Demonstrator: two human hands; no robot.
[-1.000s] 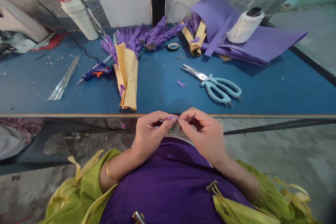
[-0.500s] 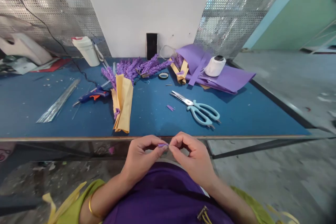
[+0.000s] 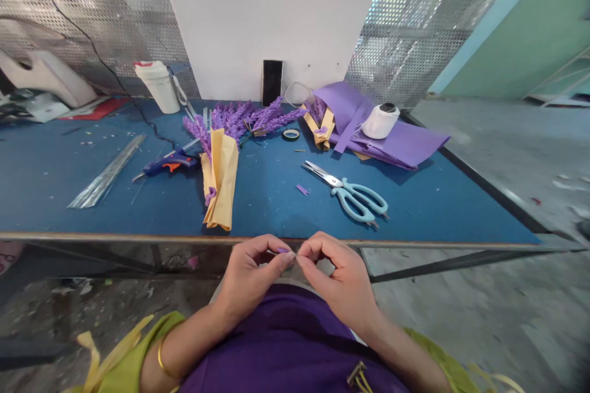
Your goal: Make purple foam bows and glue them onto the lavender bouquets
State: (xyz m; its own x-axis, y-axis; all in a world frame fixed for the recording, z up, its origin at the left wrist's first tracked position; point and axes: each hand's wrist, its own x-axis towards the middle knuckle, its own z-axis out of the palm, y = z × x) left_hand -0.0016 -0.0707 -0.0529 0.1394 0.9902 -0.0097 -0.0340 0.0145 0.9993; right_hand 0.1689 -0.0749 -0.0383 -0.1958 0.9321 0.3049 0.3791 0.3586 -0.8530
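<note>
Between the thumb and forefinger of my left hand (image 3: 258, 270) is a small purple strip (image 3: 283, 250), mostly covered by the fingers. My right hand (image 3: 334, 273) is closed in a pinch, its fingertips almost meeting the left ones; what it grips is too small to make out. Both hands are just in front of the table edge, above my lap. Nearest on the table are a wrapped lavender bunch in tan paper (image 3: 224, 181) with a purple bow, a small notched purple piece (image 3: 302, 190) and scissors with light blue handles (image 3: 348, 193).
On the blue table (image 3: 267, 209) a glue gun (image 3: 168, 163) and clear sticks (image 3: 108, 172) lie to the left. Loose lavender stems (image 3: 271, 116), a tape roll (image 3: 291, 134), a phone (image 3: 272, 83), purple sheets (image 3: 405, 141) and a white thread spool (image 3: 381, 121) are toward the back.
My view has shifted slightly, so the table things appear a little further right. Less of the purple strip shows between my left fingers. Both hands keep nearly the same pose.
</note>
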